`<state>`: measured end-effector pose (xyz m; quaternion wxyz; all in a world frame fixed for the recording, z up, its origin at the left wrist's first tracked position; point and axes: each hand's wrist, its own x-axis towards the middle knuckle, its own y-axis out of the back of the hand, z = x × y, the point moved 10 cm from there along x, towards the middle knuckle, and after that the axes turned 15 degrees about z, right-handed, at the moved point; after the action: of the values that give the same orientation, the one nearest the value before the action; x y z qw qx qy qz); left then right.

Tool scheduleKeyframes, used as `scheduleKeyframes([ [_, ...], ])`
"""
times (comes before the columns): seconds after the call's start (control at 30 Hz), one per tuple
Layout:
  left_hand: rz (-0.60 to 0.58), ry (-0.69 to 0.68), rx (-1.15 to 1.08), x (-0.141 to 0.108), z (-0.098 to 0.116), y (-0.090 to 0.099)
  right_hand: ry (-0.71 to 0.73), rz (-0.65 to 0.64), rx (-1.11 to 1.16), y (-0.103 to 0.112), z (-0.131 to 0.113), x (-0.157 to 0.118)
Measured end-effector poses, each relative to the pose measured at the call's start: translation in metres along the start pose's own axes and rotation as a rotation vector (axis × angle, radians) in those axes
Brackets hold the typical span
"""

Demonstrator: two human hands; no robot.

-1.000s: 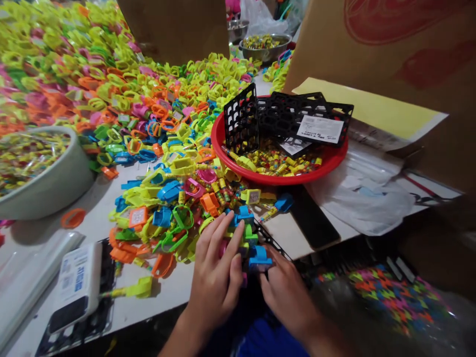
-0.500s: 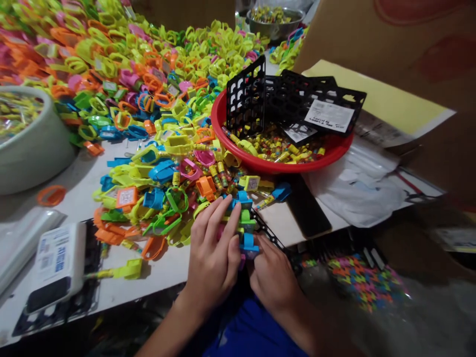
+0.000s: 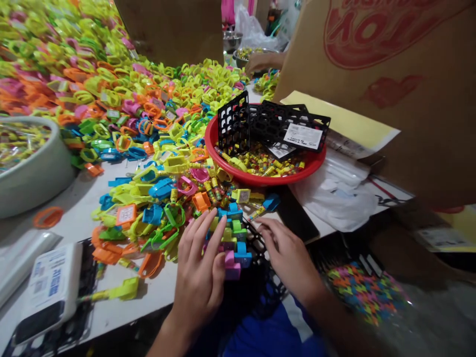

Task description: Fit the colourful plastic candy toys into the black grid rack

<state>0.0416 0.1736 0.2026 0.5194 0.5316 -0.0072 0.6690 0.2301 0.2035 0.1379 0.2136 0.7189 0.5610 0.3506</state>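
Note:
A black grid tray (image 3: 256,243) sits at the table's front edge, partly over my lap. Its left part carries blue, green, yellow and pink toy watches (image 3: 233,243) in rows. My left hand (image 3: 201,267) lies along the left side of these watches, fingers stretched and a little apart. My right hand (image 3: 292,255) is over the tray's right side, fingers loosely bent and apart, with no watch seen in them. Its thumb is hidden. Beside my left hand spreads a loose pile of toy watches (image 3: 152,213), some with candy-filled tubes.
A red basin (image 3: 238,173) holds small candy tubes and black grid trays (image 3: 233,124). A grey-green tub (image 3: 33,188) stands left, near a white labelled box (image 3: 55,277). A dark phone (image 3: 297,213) lies right. Cardboard (image 3: 372,109) rises behind; another person's hand (image 3: 264,62) shows at the back.
My right hand has moved away from the watches to the right, uncovering more of the rows and tray. My left hand has shifted slightly left. The camera view has tilted upward.

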Motion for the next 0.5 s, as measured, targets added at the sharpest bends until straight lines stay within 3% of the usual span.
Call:
scheduleKeyframes([
  [0.07, 0.023, -0.007, -0.027, 0.001, 0.002, 0.002, 0.027, 0.044, -0.144, 0.0, 0.008, 0.012],
  [0.17, 0.028, -0.052, -0.052, 0.0, 0.008, 0.003, 0.055, 0.008, -0.376, -0.015, 0.015, 0.023],
  [0.3, 0.091, -0.138, -0.057, -0.014, 0.017, 0.021, 0.015, -0.001, -0.443, -0.02, 0.02, 0.027],
  [0.4, 0.178, -0.334, -0.061, -0.043, 0.033, 0.042, -0.07, 0.024, -0.264, -0.005, 0.027, 0.017],
  [0.5, 0.075, -0.485, -0.101, -0.079, 0.045, 0.035, -0.187, 0.087, 0.168, 0.025, 0.032, -0.006],
])
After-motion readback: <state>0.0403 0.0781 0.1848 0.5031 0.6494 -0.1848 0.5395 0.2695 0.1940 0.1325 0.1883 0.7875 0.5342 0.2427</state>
